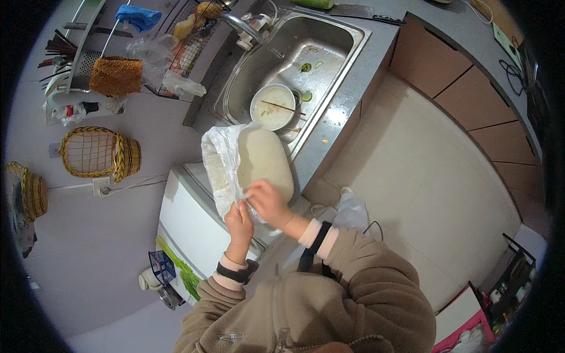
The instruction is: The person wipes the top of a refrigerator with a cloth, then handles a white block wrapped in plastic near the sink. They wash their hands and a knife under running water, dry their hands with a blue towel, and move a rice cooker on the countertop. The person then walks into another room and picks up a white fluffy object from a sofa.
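Observation:
A large cream-coloured container (267, 161) with rounded corners lies by the near end of the sink. A white plastic bag (223, 163) covers its left side. My left hand (240, 225) pinches the bag's near edge between thumb and fingers. Close beside it, my right hand (265, 198) is on the same edge of the bag, over the container's near end; its fingers are slightly blurred. Beyond the container, a white bowl (271, 99) of cloudy liquid stands in the sink, with a chopstick (282, 107) lying across it.
The steel sink (366, 35) has a faucet (251, 28) over it and green scraps inside. A knife (366, 15) rests on the counter behind. At left are a white appliance (185, 220), green stalks (185, 269) and a wall basket (101, 152). A plastic bag (351, 212) is near the floor.

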Action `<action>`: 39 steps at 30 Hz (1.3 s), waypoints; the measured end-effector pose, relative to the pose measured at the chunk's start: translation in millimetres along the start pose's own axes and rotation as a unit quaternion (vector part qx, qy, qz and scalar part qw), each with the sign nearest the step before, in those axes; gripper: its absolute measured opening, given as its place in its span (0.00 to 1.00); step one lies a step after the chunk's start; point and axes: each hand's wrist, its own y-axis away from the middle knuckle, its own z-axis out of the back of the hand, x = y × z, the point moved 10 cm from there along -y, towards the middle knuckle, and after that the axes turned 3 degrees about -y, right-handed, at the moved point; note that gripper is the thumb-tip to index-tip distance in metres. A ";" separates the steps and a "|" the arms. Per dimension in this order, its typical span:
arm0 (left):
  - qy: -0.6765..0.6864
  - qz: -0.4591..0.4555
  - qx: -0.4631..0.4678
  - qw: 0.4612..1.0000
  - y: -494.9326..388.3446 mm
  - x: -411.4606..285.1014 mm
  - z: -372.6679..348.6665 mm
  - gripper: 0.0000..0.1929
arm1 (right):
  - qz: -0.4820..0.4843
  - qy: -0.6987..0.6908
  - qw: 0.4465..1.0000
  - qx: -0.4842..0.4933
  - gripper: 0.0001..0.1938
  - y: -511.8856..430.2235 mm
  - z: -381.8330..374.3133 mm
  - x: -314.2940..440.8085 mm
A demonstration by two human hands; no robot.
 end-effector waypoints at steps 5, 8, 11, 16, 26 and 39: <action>0.040 -0.003 -0.018 0.999 4.9 -5.5 2.1 0.15 | -0.048 0.109 0.992 -0.038 0.04 -33.4 39.9 -30.0; 0.044 -0.009 -0.012 0.999 4.4 -8.0 -0.4 0.13 | -0.193 0.105 0.972 -0.080 0.06 -20.3 50.5 -64.0; 0.053 0.012 -0.032 0.998 3.0 -1.2 5.0 0.13 | 0.062 0.029 0.996 0.056 0.07 -22.7 0.3 2.7; 0.050 -0.009 0.000 0.999 7.0 -0.2 2.4 0.14 | -0.031 0.079 0.993 0.080 0.07 -64.0 -15.2 -3.3; 0.079 0.033 -0.010 0.996 11.6 15.9 7.8 0.16 | 0.179 0.073 0.974 0.120 0.06 -18.0 -15.9 28.0; 0.127 0.130 -0.020 0.983 13.7 48.9 8.7 0.18 | -0.105 0.152 0.981 0.059 0.08 -6.0 18.9 -41.5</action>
